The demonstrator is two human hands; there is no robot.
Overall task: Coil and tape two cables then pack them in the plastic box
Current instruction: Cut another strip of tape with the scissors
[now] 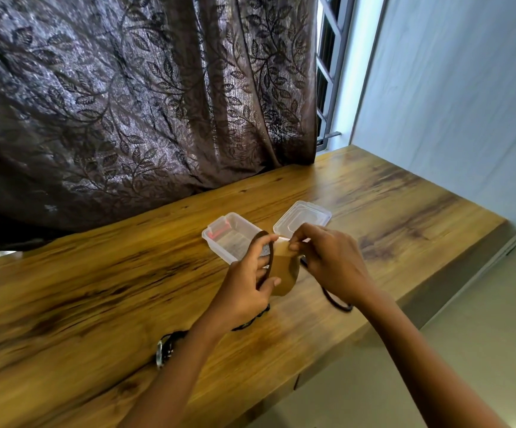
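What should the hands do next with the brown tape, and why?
Probably pull a short strip off the brown tape roll. The left hand holds the roll, the right hand pinches its loose end, and both black cables lie on the table outside the plastic box.

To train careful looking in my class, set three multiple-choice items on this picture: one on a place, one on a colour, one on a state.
1. Where is the lid relative to the plastic box? A inside it; B on the table, to its right; C under it.
2. What colour is the tape? A brown; B blue; C white.
3. The plastic box is: A open; B closed; C upside down.
Key: 1 B, the lid lies flat beside the box; 2 A, the tape in the left hand is brown; 3 A, its lid is off.
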